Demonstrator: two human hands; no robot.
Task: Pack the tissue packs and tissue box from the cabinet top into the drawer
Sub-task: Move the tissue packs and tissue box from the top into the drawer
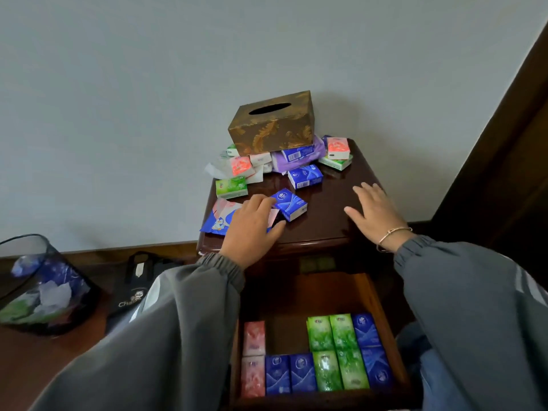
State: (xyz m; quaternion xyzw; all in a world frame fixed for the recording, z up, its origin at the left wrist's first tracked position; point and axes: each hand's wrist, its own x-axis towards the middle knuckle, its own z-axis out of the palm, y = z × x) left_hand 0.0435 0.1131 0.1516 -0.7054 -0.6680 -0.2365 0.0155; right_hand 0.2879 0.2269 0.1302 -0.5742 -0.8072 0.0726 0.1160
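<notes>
A brown-gold tissue box [272,126] rests on a heap of small tissue packs at the back of the dark cabinet top [326,221]. Loose packs lie in front of it: a blue one [305,176], a green one [232,187], a pink one [338,148]. My left hand [252,229] lies over a penguin-print wrapper [218,221], its fingertips touching a blue pack [290,204]. My right hand [375,215] hovers flat, fingers spread, holding nothing. Below, the open drawer [373,307] holds rows of pink, blue and green packs [326,354].
A dark waste bin [44,286] with crumpled paper stands on the floor at left, next to a black bag [133,286]. A grey wall rises behind the cabinet. Dark wooden trim [504,149] runs along the right. The drawer's back part shows bare wood.
</notes>
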